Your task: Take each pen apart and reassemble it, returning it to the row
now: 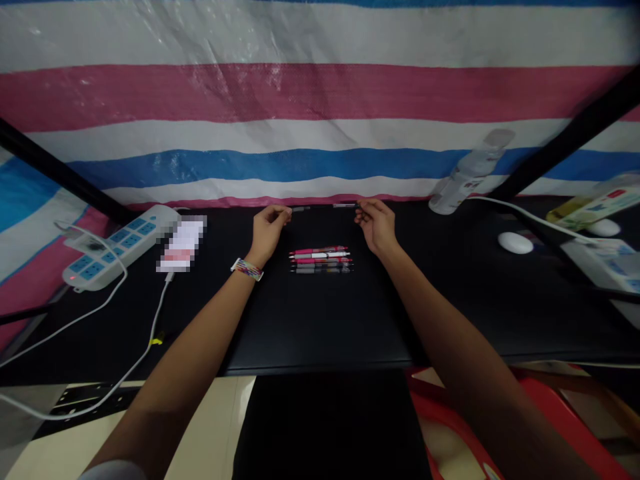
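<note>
My left hand (pixel 270 229) is pinched closed at the end of a thin dark pen part (pixel 301 209) near the back edge of the black table. My right hand (pixel 375 223) has its fingers curled closed by the end of another slim pen part (pixel 344 205), grey and pale. Between my wrists and nearer to me, several pens (pixel 321 261) lie side by side, with red, white and dark barrels. A woven band (pixel 247 269) is round my left wrist.
On the black table (pixel 320 327), a power strip (pixel 117 247) and a phone (pixel 183 245) with a white cable are at left. A bottle (pixel 470 175), a white mouse (pixel 515 243) and another power strip (pixel 603 263) are at right. Striped sheeting (pixel 300 93) hangs behind.
</note>
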`<move>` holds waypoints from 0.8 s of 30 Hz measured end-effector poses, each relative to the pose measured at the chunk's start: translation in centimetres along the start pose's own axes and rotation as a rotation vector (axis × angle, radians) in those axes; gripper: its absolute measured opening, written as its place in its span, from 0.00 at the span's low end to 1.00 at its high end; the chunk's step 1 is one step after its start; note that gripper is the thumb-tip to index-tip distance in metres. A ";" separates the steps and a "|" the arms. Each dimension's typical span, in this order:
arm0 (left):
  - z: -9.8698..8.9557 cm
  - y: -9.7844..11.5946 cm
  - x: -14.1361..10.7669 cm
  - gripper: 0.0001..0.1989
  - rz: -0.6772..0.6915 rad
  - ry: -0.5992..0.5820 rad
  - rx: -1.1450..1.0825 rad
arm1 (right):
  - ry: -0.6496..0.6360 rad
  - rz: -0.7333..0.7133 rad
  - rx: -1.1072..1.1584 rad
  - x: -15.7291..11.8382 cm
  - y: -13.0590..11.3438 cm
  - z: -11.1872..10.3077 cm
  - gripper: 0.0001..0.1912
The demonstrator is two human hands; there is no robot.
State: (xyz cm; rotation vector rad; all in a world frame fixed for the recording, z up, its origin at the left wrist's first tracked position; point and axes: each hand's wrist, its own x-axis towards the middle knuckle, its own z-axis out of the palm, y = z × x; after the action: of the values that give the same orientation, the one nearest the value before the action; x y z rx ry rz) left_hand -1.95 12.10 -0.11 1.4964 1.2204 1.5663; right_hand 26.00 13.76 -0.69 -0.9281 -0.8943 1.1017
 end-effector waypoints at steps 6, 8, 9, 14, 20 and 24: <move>-0.2 -0.2 0.0 0.10 0.000 -0.009 -0.006 | -0.017 -0.010 -0.014 0.1 0.0 -0.1 0.11; -0.2 -0.3 0.0 0.09 0.000 -0.009 -0.014 | -0.014 -0.010 0.002 0.0 0.0 -0.1 0.10; -0.2 -0.3 0.0 0.09 0.001 -0.011 -0.020 | -0.012 -0.007 0.009 0.0 0.0 0.0 0.09; -0.3 -0.3 0.0 0.08 0.000 -0.004 -0.032 | -0.012 0.016 -0.007 -0.3 -0.1 0.3 0.06; -0.3 -0.5 0.2 0.07 0.014 -0.018 -0.029 | -0.036 0.048 0.041 -0.3 -0.3 0.3 0.04; -0.2 -0.6 0.3 0.06 0.002 0.009 -0.063 | -0.034 0.077 0.079 -0.3 -0.5 0.3 0.04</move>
State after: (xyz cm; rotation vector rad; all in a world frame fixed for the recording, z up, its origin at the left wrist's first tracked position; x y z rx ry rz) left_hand -2.26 12.52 -0.58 1.4525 1.1643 1.6000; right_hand 25.79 13.44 -0.11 -0.8870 -0.8427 1.2139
